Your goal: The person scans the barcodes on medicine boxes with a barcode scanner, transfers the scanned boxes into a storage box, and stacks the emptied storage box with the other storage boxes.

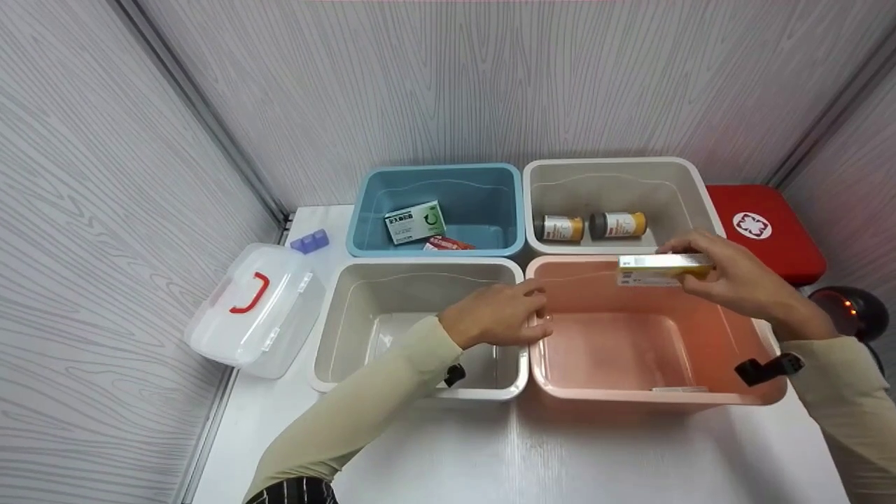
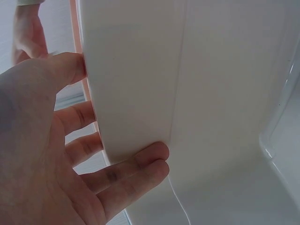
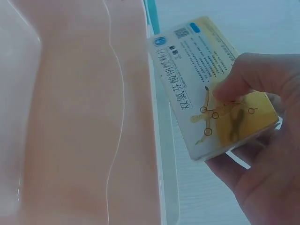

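Note:
My right hand [image 1: 742, 276] pinches a white and yellow medicine box [image 3: 192, 84] between thumb and fingers. In the head view the box is seen nearly edge-on, over the back part of the pink bin [image 1: 609, 397]. The right wrist view shows its printed face, with a yellow body figure, beside the bin's rim. My left hand [image 1: 497, 315] holds nothing and hovers at the wall between the front grey bin [image 1: 420, 262] and the pink one. Its fingers [image 2: 136, 161] are loosely extended, overlapping the grey rim in the left wrist view.
The blue bin [image 1: 437, 168] holds a green-white box [image 1: 415, 222] and a red packet [image 1: 448, 243]. Two bottles [image 1: 617, 225] lie in the back grey bin [image 1: 609, 162]. Around them are a clear case [image 1: 238, 329], a purple pill organizer [image 1: 310, 241] and a red first-aid case [image 1: 784, 245].

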### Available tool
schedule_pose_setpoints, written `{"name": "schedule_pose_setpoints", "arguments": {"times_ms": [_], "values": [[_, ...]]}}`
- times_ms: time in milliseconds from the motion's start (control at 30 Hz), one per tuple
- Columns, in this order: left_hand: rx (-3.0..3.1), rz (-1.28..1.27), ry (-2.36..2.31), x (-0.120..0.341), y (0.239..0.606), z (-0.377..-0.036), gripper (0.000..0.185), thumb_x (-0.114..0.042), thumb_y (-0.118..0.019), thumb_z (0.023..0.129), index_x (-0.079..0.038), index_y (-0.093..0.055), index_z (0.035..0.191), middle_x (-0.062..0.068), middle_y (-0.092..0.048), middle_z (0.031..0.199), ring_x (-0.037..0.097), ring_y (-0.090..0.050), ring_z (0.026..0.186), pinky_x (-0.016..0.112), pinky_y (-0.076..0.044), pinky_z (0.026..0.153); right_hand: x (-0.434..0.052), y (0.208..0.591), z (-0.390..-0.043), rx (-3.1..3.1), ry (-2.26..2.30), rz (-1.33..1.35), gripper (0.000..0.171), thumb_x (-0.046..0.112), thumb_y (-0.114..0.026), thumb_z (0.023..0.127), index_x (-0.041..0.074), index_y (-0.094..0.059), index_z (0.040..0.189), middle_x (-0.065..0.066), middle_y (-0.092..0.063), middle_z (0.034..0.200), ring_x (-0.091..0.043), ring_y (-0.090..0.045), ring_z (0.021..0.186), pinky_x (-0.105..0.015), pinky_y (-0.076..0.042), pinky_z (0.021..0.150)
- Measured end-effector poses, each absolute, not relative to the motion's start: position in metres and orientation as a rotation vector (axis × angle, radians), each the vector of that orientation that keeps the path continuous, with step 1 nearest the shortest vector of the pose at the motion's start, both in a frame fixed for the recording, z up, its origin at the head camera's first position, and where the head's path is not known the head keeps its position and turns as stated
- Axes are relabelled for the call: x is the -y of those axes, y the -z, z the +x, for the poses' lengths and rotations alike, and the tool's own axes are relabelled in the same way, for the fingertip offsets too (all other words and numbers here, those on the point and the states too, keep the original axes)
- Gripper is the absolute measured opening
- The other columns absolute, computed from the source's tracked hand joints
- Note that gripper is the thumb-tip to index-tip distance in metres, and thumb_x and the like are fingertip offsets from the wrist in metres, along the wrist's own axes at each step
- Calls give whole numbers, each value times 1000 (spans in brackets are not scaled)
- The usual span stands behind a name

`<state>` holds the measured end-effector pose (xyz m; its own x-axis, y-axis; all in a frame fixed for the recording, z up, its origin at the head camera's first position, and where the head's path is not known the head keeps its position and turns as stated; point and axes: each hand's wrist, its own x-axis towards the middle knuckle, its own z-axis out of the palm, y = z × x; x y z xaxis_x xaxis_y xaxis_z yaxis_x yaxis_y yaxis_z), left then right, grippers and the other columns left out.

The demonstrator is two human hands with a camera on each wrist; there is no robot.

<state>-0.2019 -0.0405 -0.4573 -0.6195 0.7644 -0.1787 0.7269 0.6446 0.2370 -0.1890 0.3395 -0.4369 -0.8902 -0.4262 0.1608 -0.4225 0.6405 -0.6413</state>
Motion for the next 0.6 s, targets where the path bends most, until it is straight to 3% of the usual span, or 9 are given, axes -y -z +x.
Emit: {"name": "schedule_pose_setpoints", "arguments": {"times_ms": [133,333,433,600], "values": [[-2599,1215,-209,40,459,-202,41,-49,-51,110,-15,-67,127,4,-55,156,28,-70,112,41,-59,101,-353,440,-186,-2930,1110,-673,41,2,-76,98,11,-66,137,1,-64,127,-1,-59,101,-11,-53,81],[-2592,1225,-217,39,458,-204,41,-48,-53,109,-15,-68,128,5,-56,154,28,-69,109,41,-59,100,-385,442,-179,-2926,1358,-236,46,15,-69,107,12,-51,149,11,-58,127,0,-63,93,-15,-59,72],[-2587,1218,-220,39,458,-204,42,-48,-53,110,-14,-68,129,5,-55,156,28,-69,113,41,-58,103,-402,449,-176,-2893,1571,-105,47,11,-64,109,17,-48,153,17,-55,131,-3,-60,102,-13,-58,75],[-2586,1206,-220,40,459,-204,41,-49,-53,109,-15,-67,127,4,-55,156,29,-69,116,42,-57,104,-427,466,-171,-2900,1779,-3,49,6,-62,109,18,-48,154,14,-55,135,-8,-53,109,-7,-49,83]]}}
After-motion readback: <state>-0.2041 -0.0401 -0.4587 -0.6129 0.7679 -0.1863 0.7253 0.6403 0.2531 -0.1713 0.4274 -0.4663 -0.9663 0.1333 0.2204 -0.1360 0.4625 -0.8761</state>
